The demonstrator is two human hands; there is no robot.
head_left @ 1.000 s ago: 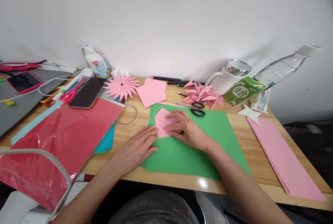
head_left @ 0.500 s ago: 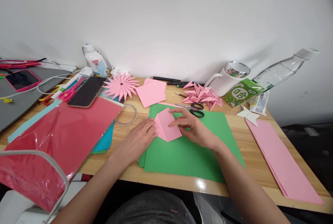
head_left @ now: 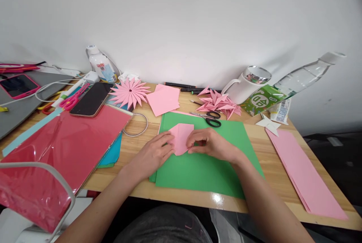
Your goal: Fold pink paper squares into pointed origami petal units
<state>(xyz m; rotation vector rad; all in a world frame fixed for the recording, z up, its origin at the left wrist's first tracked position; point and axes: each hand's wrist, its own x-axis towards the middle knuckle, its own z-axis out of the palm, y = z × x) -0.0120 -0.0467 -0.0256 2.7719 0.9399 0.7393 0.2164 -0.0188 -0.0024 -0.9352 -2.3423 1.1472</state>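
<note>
A small pink sheet of paper (head_left: 182, 137), partly folded with a crease down it, lies over green paper (head_left: 203, 173). My left hand (head_left: 158, 152) rests at its left edge, fingertips closed on the paper. At the right edge, my right hand (head_left: 209, 143) pinches the lower corner between thumb and fingers, and the paper curves up there. Beyond the hands are black-handled scissors (head_left: 212, 118), a stack of pink squares (head_left: 164, 100) and a heap of folded pink pieces (head_left: 219, 103). A pink paper star wheel (head_left: 130, 92) sits to the left of the squares.
A red plastic-wrapped pack (head_left: 68, 137) and a phone (head_left: 91, 100) lie at left. On the right stand a white mug (head_left: 244, 86), a green box (head_left: 263, 100) and a leaning clear bottle (head_left: 302, 73). Long pink strips (head_left: 308, 173) lie near the right table edge.
My right hand has moved down from the sheet's upper part to its lower right corner, fingers now drawn together. The sheet has turned slightly and its right side bends.
</note>
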